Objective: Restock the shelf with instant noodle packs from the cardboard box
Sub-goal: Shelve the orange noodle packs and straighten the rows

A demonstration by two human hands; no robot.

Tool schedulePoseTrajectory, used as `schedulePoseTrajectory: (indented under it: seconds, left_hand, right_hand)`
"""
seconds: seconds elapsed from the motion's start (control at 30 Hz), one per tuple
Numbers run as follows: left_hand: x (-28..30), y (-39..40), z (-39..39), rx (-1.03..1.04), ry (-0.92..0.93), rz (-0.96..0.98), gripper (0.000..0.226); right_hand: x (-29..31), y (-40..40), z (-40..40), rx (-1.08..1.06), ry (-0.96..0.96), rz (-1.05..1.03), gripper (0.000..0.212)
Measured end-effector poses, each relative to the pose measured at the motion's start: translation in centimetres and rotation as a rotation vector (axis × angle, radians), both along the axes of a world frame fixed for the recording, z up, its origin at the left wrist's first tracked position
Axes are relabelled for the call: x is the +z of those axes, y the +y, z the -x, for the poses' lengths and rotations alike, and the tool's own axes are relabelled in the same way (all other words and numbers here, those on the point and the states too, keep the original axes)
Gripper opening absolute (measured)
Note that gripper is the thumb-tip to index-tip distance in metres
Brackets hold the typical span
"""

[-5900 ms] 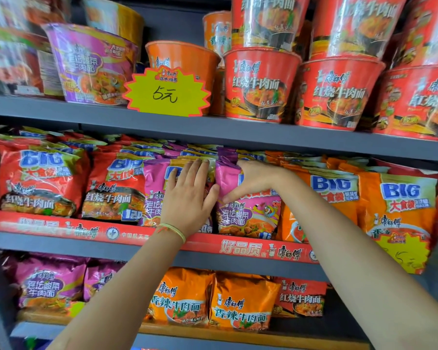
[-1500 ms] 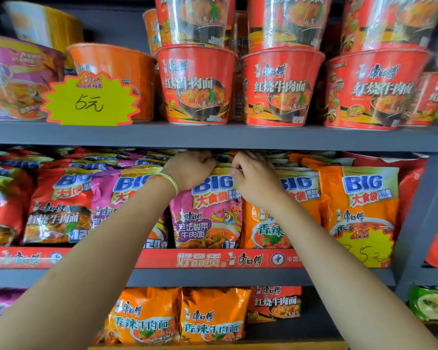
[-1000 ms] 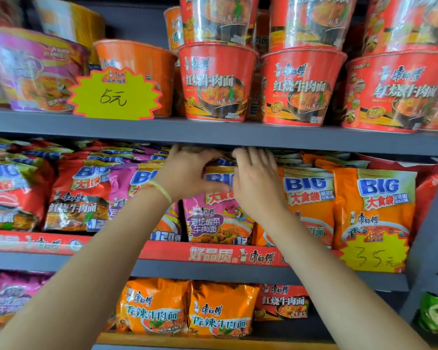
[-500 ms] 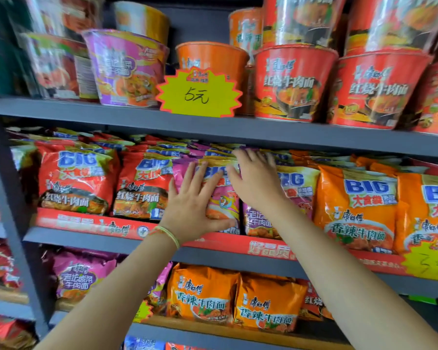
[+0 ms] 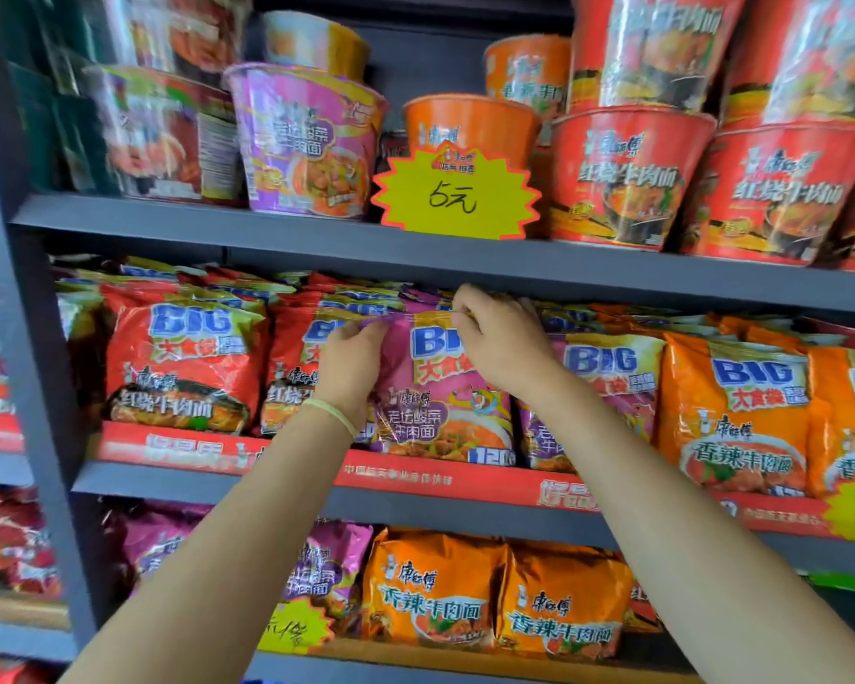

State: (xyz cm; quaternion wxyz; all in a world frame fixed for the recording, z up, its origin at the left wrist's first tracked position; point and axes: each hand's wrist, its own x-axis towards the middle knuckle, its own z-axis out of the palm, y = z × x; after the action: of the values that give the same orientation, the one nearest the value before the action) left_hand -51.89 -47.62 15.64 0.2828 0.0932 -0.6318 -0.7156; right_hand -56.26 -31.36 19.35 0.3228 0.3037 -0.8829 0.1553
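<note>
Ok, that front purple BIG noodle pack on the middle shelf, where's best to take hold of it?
Take the purple pack by its flat top seam, coming from the front and above. It stands upright, wedged between a red pack and another purple pack, so its sides are shut in. The left hand and right hand already pinch that seam at its two corners.

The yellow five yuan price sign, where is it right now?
In the head view, the yellow price sign hangs at the top shelf's front edge, centre, before an orange cup, between a purple cup and a red cup.

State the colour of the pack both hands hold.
Pink-purple pack, head view.
</note>
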Motion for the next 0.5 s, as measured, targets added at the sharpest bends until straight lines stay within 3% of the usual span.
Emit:
schedulePoseTrajectory:
  seconds: [0.1,0.17,0.23,0.37,0.5]
  left_hand:
    - [-0.5,-0.3,1.2,-0.049,0.011,-0.035,0.015]
    - [-0.5,-0.2,1.7,0.019,0.035,0.046,0.023]
    - [-0.6,0.2,2.1,0.162,0.08,0.299,0.031]
    - [-0.5,1.0,1.4,0.392,0.211,0.768,0.021]
    - [-2.8,1.2,1.4,0.454,0.379,1.377,0.052]
  right_hand:
    - [0.0,0.0,-0.1,-0.075,0.096,-0.1,0.024]
    - [0.2,0.1,0.3,-0.18,0.162,-0.206,0.034]
    - [0.3,0.4,0.6,-0.259,0.186,-0.286,0.041]
    - [0.1,1.0,0.9,-0.323,0.19,-0.36,0.044]
    - [0.2,1.3,1.4,-0.354,0.206,-0.352,0.039]
